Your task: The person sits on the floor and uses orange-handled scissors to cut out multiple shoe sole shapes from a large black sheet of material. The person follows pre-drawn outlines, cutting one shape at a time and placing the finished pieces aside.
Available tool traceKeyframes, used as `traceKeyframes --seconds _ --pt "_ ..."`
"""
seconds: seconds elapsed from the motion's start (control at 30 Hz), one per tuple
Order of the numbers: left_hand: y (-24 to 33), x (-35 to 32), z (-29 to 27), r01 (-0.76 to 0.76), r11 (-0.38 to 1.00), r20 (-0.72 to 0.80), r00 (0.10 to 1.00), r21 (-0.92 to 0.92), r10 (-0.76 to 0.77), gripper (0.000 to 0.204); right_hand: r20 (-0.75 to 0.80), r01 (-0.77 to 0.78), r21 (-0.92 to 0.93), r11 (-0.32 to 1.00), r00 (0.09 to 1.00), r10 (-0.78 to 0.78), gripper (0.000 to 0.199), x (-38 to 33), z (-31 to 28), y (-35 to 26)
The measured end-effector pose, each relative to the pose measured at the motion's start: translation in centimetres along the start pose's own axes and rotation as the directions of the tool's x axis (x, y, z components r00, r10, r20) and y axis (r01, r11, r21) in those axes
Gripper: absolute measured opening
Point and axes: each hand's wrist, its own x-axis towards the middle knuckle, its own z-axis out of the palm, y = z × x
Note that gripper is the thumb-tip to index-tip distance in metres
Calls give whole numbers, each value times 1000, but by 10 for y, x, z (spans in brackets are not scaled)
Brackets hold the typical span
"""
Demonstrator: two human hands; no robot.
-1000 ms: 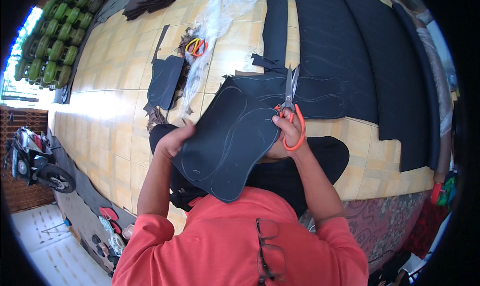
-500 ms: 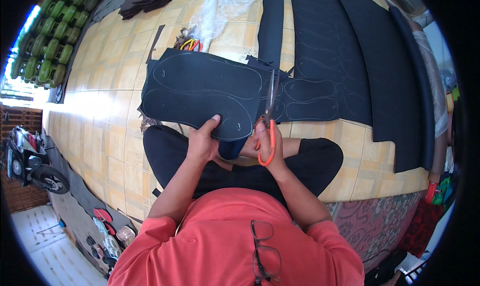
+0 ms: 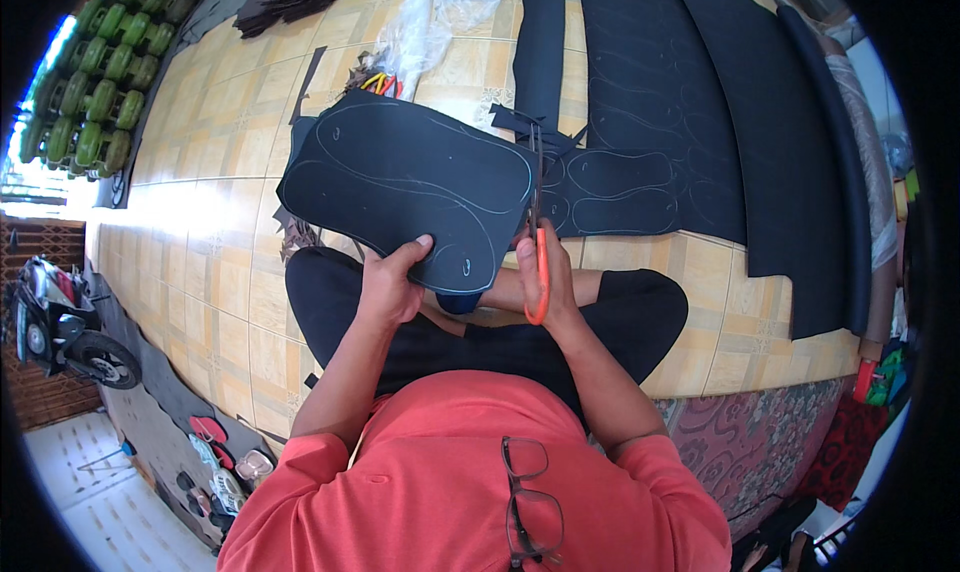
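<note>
- Black foam sheet [image 3: 400, 187], chalk-marked w/ sole outlines, sits held up over my lap and the tiled floor [image 3: 200, 272], near edge pinched in my left hand [image 3: 390, 287]: thumb on top, fingers curled under.
- My right hand [image 3: 548, 272] is closed through the orange handles of the scissors [image 3: 538, 242]; blades point away from me, running up the sheet's right edge along the pale drawn line.
- To cut well, as I judge it: keep the blades right on the chalk curve, short bites, and turn the sheet w/ the left hand rather than twisting the scissors.
- Hold the sheet taut and flat near the cut; a floppy edge would likely wander off the line.
- Keep the left thumb well clear of the blade path; it is apart from the blades now, at the sheet's lower edge.
- Sheet looks matte, thin, flexible; rough trapezoid w/ rounded lower corner; two long sole shapes traced across it, a small mark near the bottom.
- More black sheets [image 3: 680, 122] lie on the floor beyond, also traced w/ outlines; offcuts near them.
- Clear plastic wrap [image 3: 440, 12] and a second tool w/ coloured handles [image 3: 380, 82] lie past the sheet's far edge.
</note>
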Motion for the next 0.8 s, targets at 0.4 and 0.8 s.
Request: traceKeyframes --seconds 0.4,0.8 --pt "46 15 -19 -36 970 77 997 241 18 40 135 51 50 997 989 -57 43 -5 -12 4" --pt "70 40 -31 7 894 112 992 448 -64 44 359 -269 54 962 904 233 35 -10 -37 -29"
